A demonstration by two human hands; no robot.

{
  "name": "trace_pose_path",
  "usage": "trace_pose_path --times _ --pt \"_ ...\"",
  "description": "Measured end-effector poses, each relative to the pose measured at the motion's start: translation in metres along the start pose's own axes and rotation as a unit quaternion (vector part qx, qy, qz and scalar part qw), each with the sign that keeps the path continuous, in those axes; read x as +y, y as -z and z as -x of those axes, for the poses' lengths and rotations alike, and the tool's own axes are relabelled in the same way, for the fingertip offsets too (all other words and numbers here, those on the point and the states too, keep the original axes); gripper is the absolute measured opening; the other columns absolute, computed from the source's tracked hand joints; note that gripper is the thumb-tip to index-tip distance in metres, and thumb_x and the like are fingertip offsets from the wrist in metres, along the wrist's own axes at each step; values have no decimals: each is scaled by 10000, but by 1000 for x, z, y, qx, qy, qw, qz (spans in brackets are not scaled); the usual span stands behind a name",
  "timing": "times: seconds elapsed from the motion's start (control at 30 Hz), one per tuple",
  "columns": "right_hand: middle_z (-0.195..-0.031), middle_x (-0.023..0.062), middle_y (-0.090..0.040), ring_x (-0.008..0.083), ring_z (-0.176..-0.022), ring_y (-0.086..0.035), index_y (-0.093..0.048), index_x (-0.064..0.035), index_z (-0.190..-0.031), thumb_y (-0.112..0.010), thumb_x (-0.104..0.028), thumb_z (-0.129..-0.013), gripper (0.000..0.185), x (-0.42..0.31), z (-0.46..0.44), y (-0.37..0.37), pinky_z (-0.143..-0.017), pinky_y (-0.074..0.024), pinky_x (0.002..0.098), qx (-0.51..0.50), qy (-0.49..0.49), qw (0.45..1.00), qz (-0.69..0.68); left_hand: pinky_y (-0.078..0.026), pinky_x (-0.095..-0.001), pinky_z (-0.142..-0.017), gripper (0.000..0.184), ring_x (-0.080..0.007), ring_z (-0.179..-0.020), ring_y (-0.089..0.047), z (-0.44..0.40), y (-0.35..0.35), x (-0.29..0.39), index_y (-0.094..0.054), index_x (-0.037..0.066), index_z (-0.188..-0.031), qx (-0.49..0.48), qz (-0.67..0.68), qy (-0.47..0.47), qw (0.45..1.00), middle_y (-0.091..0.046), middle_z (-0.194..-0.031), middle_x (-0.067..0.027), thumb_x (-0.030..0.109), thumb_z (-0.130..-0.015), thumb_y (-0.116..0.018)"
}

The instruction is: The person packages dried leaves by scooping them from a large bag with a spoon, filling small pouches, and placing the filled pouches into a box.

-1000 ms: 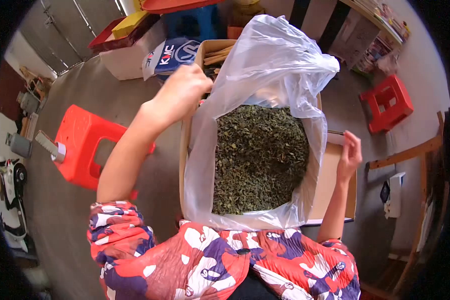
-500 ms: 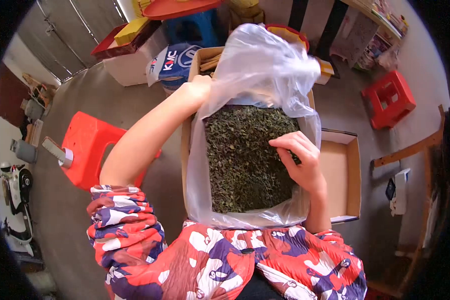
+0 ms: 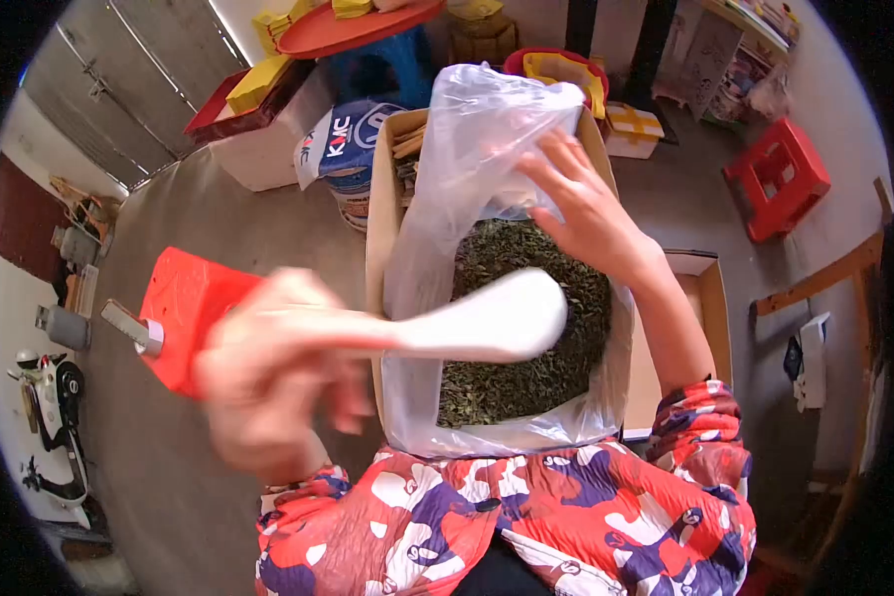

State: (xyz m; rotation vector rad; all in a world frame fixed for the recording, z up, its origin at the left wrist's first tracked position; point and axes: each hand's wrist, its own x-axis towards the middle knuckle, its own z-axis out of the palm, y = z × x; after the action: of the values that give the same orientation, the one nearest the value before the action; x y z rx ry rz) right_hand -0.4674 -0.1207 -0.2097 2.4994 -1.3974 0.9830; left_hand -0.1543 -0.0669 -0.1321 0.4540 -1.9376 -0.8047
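Note:
My left hand (image 3: 278, 368), smeared by motion, is closed round the handle of a white spoon (image 3: 492, 318). The spoon points right, above dark dried leaves (image 3: 536, 387) that look like loose tea. These leaves fill a clear plastic bag (image 3: 407, 397), which lines a cardboard box (image 3: 375, 214). Over the far side of the bag, my right hand (image 3: 581, 204) is open with its fingers spread, at the gathered plastic. Whether its fingertips press on the plastic I cannot tell.
A red stool (image 3: 184, 318) stands at the left, with a tape dispenser (image 3: 134, 328) on it. Behind the box are a KMC sack (image 3: 343, 139) and wooden sticks (image 3: 407, 144). An open cardboard tray (image 3: 720, 308) lies right, beyond it another red stool (image 3: 780, 179).
My left hand has left the bag's far left edge and come back toward me, now with the spoon. My right hand has moved from the leaves up to the plastic, its fingers now spread.

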Motion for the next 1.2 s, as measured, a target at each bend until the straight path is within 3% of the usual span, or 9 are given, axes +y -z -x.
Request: trace_pose_path --times 0.07,0.17,0.37,0.43,0.5,0.6,0.7,0.93,1.2 --pt "-1463 169 -436 369 -1381 -410 -491 -185 -1388 -572 123 -774 692 3 -7 1 -1153 -376 467 -64 -3 996 -54 -485 -233 -456 335 -123 -537 -606 -5 -21 -17 -697 -24 -1043 -44 -65 91 993 -605 -846 -103 -136 -835 -459" --pt "-1336 129 -585 336 -1271 -547 -613 -129 -1286 -477 176 -756 627 9 -8 21 -1045 -468 417 -72 11 995 -66 -533 -250 -492 339 -115 -572 -618 -3 -11 -50 -670 -23 -1098 149 -246 185 940 -591 -923 -90 -127 -892 -422" --pt "-1135 155 -715 289 -1128 -664 -727 -5 -995 -411 181 -618 526 37 14 61 -1078 -427 416 -66 -5 974 -215 -416 -204 -413 300 -66 -511 -546 25 18 -37 -658 -49 -997 140 -238 250 928 -544 -832 -57 -103 -940 -369" --pt "-1079 153 -717 247 -1087 -656 -715 33 -938 -400 156 -606 474 51 13 72 -1074 -409 409 30 20 938 -345 -380 -198 -395 221 -82 -473 -524 32 14 -22 -650 -61 -953 167 -145 219 950 -565 -829 -60 -52 -919 -431" --pt "-1011 117 -702 174 -1001 -636 -698 44 -936 -468 110 -818 267 68 4 75 -916 -480 323 110 -52 930 -348 -434 -199 -467 182 -116 -558 -578 36 -1 -5 -672 -51 -988 136 -86 192 968 -594 -835 -83 -38 -845 -559" --pt "-979 78 -700 145 -920 -649 -702 4 -986 -544 63 -871 204 92 -20 48 -805 -516 285 64 -103 966 -230 -513 -361 -664 417 -198 -756 -617 12 -11 -7 -671 12 -1136 -217 -132 100 962 -625 -958 -127 -8 -727 -753" --pt "-1048 139 -690 240 -954 -675 -693 -12 -1062 -603 37 -822 261 94 -38 26 -881 -529 325 -62 -73 977 -193 -541 -298 -645 398 -196 -775 -644 17 -46 -22 -640 17 -1198 -219 -86 102 967 -598 -951 -131 -35 -815 -737" --pt "-1206 170 -660 359 -1136 -617 -595 -66 -1296 -653 -161 -862 447 100 -74 -31 -955 -494 454 -41 90 994 -48 -434 -299 -428 336 -116 -511 -570 17 -84 -44 -659 15 -1150 -247 -392 -61 884 -511 -717 -9 200 -873 -705" --pt "-980 176 -692 400 -965 -648 -610 -67 -1053 -578 -212 -913 203 98 -92 -33 -772 -504 498 -114 -60 992 -15 -463 -283 -422 156 -131 -485 -556 5 -103 -41 -641 53 -924 -255 -441 -50 859 -532 -705 -12 106 -779 -630"
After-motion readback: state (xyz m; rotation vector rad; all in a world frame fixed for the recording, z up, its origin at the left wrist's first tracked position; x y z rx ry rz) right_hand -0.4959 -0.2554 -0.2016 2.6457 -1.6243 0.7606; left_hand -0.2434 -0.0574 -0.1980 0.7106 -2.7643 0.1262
